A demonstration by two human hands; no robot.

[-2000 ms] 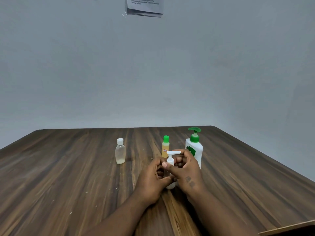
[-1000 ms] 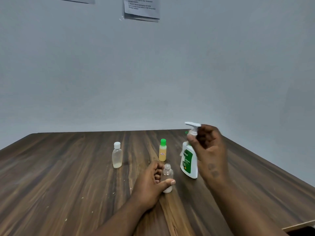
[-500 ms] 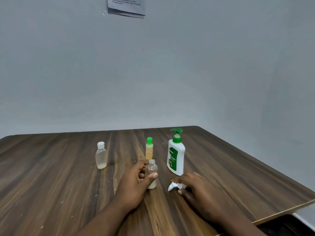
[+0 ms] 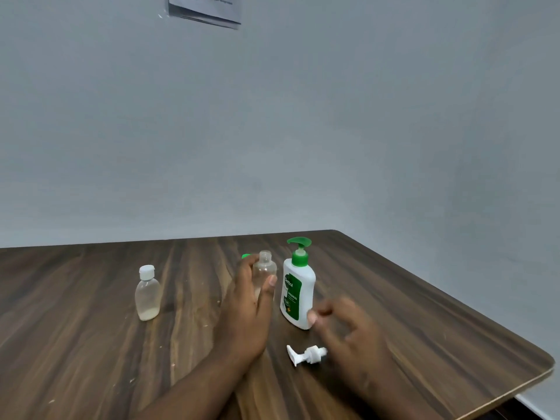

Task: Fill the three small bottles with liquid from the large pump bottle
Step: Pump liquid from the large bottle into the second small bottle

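My left hand point(image 4: 247, 310) grips a small clear bottle point(image 4: 265, 269) with its neck uncovered, lifted off the wooden table point(image 4: 91, 344). Just to its right stands the large white pump bottle point(image 4: 297, 294) with a green pump head. My right hand point(image 4: 348, 331) hovers empty with fingers apart beside that bottle's base. A small white pump cap point(image 4: 306, 355) lies on its side on the table in front of the right hand. Another small clear bottle point(image 4: 147, 294) with a white cap stands to the left. Only the green cap point(image 4: 245, 256) of the third small bottle shows behind my left hand.
The table's right edge and rounded corner point(image 4: 542, 363) run close past my right hand. A grey wall rises behind the table, with a paper sheet point(image 4: 206, 9) pinned high on it.
My right hand pulled the white pump cap off the small bottle, set it down on the table and let go. My left hand has raised the uncapped bottle toward the large pump bottle.
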